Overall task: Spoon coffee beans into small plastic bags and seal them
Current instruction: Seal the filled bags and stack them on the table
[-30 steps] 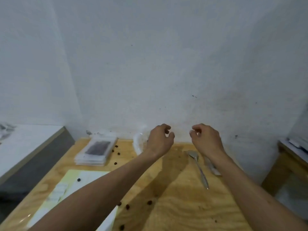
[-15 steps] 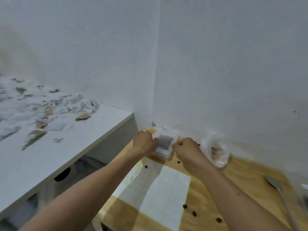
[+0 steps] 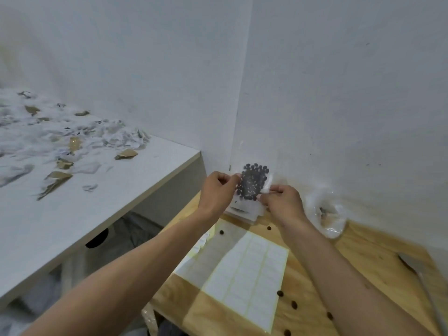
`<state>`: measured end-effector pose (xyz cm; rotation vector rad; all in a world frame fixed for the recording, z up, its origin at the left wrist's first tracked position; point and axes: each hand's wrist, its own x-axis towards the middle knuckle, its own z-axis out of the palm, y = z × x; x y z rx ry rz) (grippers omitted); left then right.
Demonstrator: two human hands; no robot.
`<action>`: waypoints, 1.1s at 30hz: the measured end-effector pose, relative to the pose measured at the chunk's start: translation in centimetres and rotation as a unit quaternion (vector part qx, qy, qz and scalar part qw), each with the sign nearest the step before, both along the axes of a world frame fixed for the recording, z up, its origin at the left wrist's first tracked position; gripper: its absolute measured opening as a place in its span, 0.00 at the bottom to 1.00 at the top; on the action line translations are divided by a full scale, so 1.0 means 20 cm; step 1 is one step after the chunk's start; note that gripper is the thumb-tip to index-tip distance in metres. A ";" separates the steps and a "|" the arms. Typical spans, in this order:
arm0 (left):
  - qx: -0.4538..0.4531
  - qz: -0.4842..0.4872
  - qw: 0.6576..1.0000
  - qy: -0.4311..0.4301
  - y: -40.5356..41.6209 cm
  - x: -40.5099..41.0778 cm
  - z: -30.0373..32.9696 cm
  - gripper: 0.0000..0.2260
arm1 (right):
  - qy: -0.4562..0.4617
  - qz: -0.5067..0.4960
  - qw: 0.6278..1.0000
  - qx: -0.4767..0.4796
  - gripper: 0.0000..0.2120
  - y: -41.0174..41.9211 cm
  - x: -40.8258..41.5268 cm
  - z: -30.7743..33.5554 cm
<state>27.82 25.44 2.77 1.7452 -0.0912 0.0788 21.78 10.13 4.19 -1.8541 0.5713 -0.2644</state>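
Pinching a small clear bag of coffee beans (image 3: 252,182) between them, the left hand (image 3: 215,192) at nine o'clock and the right hand (image 3: 282,202) at four o'clock hold it above a stack of bags (image 3: 242,210) on the counter (image 3: 378,253). A loose seal could spill more; six stray beans (image 3: 294,304) already lie about. One label sheet (image 3: 244,275), one spoon (image 3: 423,284).

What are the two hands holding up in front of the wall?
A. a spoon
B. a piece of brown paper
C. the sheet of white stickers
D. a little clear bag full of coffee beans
D: the left hand and the right hand each pinch a side of the small bag of coffee beans, lifted above the stack of bags; the spoon and sticker sheet lie on the wooden table.
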 end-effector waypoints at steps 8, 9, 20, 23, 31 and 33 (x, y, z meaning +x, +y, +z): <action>-0.164 -0.043 0.984 -0.048 0.16 -0.02 0.13 0.06 | -0.083 0.077 0.993 -0.028 0.12 0.09 -0.05 0.10; -0.172 -0.031 0.983 -0.052 0.18 -0.02 0.14 0.06 | -0.079 0.078 0.993 -0.037 0.13 0.11 -0.06 0.10; -0.219 0.084 0.972 -0.015 0.46 0.00 0.09 0.03 | 0.072 0.251 0.908 -0.327 0.22 0.46 -0.15 -0.07; -0.226 0.084 0.970 -0.010 0.49 0.00 0.08 0.03 | 0.074 0.232 0.909 -0.338 0.25 0.50 -0.16 -0.06; -0.237 0.064 0.969 -0.009 0.51 -0.03 0.03 0.02 | 0.107 0.213 0.920 -0.310 0.21 0.56 -0.15 -0.08; -0.235 0.062 0.970 -0.007 0.53 -0.04 0.03 0.02 | 0.099 0.224 0.927 -0.284 0.23 0.55 -0.13 -0.09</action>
